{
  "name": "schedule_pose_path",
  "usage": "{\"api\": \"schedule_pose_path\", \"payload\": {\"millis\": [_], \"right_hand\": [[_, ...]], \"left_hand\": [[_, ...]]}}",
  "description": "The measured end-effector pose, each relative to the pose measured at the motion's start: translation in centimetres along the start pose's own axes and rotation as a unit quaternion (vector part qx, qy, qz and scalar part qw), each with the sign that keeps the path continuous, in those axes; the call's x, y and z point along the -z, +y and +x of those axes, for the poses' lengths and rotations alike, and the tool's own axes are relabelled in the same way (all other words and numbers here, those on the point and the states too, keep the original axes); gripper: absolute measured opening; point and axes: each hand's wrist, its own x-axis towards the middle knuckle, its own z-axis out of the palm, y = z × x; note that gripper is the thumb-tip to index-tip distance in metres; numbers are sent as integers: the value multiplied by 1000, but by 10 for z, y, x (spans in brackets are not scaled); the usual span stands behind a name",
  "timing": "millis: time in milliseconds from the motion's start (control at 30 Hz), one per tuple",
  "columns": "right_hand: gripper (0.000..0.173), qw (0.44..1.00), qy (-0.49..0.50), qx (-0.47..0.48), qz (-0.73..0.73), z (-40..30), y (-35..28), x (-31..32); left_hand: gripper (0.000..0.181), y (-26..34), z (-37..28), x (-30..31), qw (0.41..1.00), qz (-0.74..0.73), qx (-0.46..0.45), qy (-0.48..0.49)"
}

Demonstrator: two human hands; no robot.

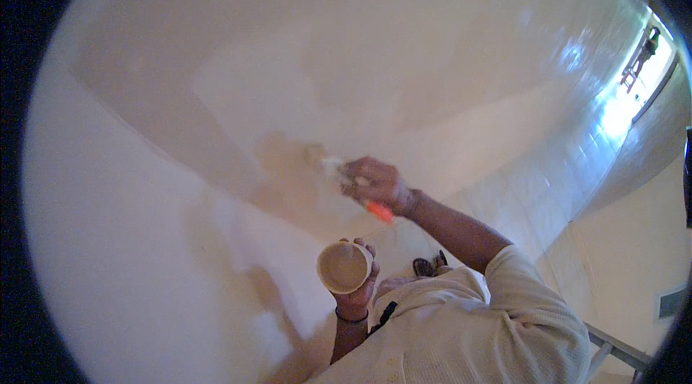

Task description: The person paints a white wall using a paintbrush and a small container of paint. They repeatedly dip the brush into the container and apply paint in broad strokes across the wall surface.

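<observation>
My right hand (378,184) grips a paintbrush (331,165), blurred in motion, with an orange handle end (380,212) sticking out below the fist. The bristle end is at or very near the pale wall (243,87); I cannot tell whether it touches. Lower down, my left hand (354,297) holds a round, light-coloured cup (344,268) from beneath and the side. Its open mouth faces up at me, showing beige, paint-like contents. A dark band circles my left wrist. Shadows of my arms fall across the wall.
A pale tiled floor (503,232) runs along the wall towards a bright doorway (651,68), where a person (647,49) appears to be on a ladder (628,80). Behind me at the lower right stands a metal frame (616,346). A dark rectangular opening or panel (672,303) sits in the opposite wall.
</observation>
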Motion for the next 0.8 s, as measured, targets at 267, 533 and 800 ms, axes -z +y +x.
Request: {"api": "schedule_pose_path", "payload": {"millis": [267,533,800], "right_hand": [[12,953,182,-241,7,-44,84,103],[11,907,311,-188,-212,-26,69,120],[21,989,-50,-20,-135,-65,3,-4]], "left_hand": [[60,-2,-4,3,1000,18,-10,2],[56,1,1,0,1000,15,18,-13],[59,-2,0,-7,998,6,5,-57]]}}
